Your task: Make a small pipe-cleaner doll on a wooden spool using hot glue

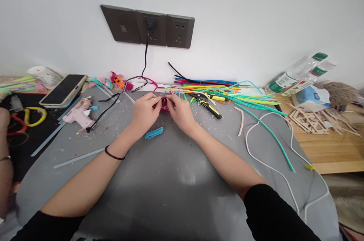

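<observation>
Left hand (145, 112) — fingers pinched on a small red pipe-cleaner piece (164, 104), held over the grey mat (170, 180) at its far middle; right hand (181, 114) pinches the same piece from the other side. On the mat, left to right: pink glue gun (79, 115), blue clip (154, 133) just nearer than the hands, yellow-handled pliers (209, 106), white cord (273, 157).

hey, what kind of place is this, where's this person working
Probably a home craft desk. Both hands work a small red piece over a grey mat, with loose pipe cleaners, a pink glue gun and cutters nearby.
</observation>
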The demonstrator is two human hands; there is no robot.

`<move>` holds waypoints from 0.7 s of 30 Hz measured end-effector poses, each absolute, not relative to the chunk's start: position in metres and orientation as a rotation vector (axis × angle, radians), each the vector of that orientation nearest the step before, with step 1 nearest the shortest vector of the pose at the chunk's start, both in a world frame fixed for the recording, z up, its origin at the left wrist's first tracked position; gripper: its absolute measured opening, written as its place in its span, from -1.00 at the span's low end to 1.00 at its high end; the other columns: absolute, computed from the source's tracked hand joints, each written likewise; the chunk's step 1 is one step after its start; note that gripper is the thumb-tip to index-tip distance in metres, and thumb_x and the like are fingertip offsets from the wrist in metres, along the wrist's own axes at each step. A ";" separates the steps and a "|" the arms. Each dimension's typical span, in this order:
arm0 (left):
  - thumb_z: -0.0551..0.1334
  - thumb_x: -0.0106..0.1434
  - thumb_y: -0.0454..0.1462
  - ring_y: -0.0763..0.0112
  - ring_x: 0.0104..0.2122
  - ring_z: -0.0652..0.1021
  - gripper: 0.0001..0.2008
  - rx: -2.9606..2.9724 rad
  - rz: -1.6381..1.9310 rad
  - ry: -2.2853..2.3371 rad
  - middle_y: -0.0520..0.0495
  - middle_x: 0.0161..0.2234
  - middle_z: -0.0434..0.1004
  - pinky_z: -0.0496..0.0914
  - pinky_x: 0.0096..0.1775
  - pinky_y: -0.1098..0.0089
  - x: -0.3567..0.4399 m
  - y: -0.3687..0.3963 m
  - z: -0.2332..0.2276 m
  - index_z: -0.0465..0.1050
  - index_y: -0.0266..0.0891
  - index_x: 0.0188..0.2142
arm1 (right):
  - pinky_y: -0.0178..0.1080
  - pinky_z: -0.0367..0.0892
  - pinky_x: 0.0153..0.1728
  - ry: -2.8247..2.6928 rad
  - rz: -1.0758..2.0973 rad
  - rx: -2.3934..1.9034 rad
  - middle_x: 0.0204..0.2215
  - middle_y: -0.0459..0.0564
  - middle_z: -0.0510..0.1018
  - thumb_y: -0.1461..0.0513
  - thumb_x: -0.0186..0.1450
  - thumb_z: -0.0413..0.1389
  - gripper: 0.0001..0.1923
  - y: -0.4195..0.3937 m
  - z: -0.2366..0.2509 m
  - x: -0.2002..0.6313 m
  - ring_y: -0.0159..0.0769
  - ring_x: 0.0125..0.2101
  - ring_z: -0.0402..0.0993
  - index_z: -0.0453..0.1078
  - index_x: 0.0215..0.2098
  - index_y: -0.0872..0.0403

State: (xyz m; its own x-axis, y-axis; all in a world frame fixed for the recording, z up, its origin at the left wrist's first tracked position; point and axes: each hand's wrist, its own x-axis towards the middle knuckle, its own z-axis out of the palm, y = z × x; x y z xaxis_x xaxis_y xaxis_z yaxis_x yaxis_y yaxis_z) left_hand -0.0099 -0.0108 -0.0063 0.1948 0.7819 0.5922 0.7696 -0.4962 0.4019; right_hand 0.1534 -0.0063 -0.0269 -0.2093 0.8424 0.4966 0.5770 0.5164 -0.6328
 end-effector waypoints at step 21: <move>0.17 0.35 -0.32 0.29 -0.28 0.62 -0.72 2.301 1.156 1.591 -0.13 -0.14 0.65 0.51 -0.15 0.32 -0.007 -0.011 -0.007 0.59 -0.20 -0.03 | -0.25 0.42 -0.22 -2.015 0.275 -1.242 -0.30 0.10 0.66 0.31 0.49 -0.01 -0.78 -0.007 -0.025 0.154 -0.21 -0.30 0.60 0.50 -0.09 0.11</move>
State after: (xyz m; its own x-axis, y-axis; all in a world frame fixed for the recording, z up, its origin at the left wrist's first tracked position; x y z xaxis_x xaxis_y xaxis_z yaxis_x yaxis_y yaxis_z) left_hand -0.0068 -0.0112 -0.0067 0.1583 0.8402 0.5186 0.7528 -0.4426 0.4872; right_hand 0.1540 -0.0067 -0.0247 -0.2571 0.8401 0.4776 0.6812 0.5081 -0.5271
